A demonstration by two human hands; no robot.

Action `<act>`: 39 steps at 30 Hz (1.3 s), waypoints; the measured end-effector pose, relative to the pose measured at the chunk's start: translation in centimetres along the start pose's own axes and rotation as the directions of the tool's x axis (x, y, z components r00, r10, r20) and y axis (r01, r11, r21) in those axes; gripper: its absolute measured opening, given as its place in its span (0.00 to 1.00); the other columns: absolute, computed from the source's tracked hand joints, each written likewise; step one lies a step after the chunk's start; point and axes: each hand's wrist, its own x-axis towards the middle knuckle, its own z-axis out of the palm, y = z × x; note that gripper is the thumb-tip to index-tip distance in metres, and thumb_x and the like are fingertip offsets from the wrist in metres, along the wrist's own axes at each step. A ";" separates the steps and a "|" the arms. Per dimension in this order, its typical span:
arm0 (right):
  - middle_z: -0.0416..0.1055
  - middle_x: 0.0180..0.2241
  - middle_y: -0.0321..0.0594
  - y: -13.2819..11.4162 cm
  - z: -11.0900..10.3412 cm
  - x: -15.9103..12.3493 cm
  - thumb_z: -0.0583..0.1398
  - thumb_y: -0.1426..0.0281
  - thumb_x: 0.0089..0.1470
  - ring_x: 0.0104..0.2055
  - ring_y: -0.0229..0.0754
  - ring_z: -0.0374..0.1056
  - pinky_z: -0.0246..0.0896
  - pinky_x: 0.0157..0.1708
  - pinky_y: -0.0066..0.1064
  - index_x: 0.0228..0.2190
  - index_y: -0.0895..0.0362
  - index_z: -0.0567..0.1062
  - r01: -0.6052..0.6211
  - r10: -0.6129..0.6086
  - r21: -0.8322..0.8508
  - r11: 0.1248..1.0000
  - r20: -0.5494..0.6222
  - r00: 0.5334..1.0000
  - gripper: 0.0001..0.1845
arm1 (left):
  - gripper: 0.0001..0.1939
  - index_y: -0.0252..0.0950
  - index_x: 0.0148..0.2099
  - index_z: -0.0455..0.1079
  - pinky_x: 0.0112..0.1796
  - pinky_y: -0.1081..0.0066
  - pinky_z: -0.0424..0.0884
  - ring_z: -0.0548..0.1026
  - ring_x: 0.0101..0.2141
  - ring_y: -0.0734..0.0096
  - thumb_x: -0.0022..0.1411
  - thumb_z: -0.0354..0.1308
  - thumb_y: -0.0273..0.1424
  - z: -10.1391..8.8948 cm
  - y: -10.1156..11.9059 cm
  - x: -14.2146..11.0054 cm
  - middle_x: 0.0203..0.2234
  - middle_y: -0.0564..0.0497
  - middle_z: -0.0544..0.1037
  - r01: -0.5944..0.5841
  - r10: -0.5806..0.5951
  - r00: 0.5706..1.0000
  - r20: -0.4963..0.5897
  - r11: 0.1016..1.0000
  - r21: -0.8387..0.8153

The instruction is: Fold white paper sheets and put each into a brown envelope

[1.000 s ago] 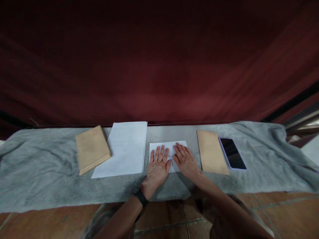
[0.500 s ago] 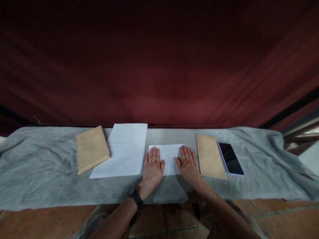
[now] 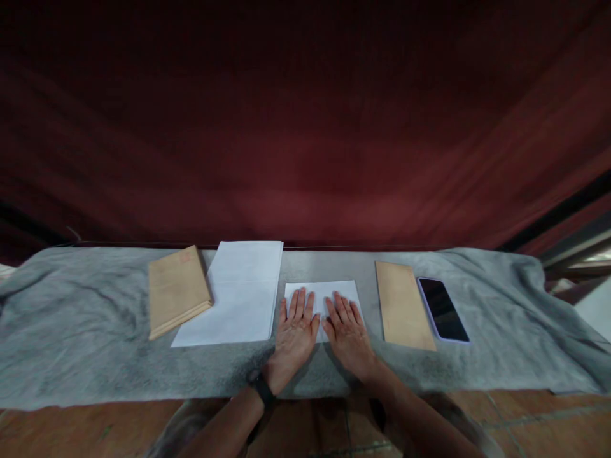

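Note:
A small white sheet of paper [image 3: 321,290], apparently folded, lies flat on the grey cloth in front of me. My left hand [image 3: 294,331] rests palm down on its left part, fingers stretched out. On the right part lies my right hand [image 3: 347,332], also flat with the fingers a little apart. Both hands cover much of the paper, and neither grips anything. Left of them is a stack of larger white sheets [image 3: 243,305] with a crease across it. A single brown envelope [image 3: 403,305] lies to the right of my right hand.
A stack of brown envelopes [image 3: 179,286] overlaps the left edge of the white sheets. A phone [image 3: 443,308] with a purple case lies beside the single envelope. Grey cloth [image 3: 501,331] covers the narrow bench, and a dark red curtain [image 3: 305,159] hangs behind it.
My right hand has slid left over the paper, closer to my left hand, uncovering the paper's right edge. My left hand stays in nearly the same place. The view has tilted slightly.

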 end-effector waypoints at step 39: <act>0.55 0.68 0.54 2.2 0.8 0.9 0.48 0.65 0.70 0.70 0.52 0.54 0.51 0.66 0.48 0.65 0.63 0.63 -0.037 0.036 -0.024 0.999 -0.052 0.998 0.27 | 0.32 0.32 0.72 0.54 0.66 0.40 0.43 0.48 0.71 0.48 0.73 0.44 0.44 -0.6 0.8 0.7 0.71 0.36 0.52 0.075 -0.074 0.996 0.047 0.997 -0.033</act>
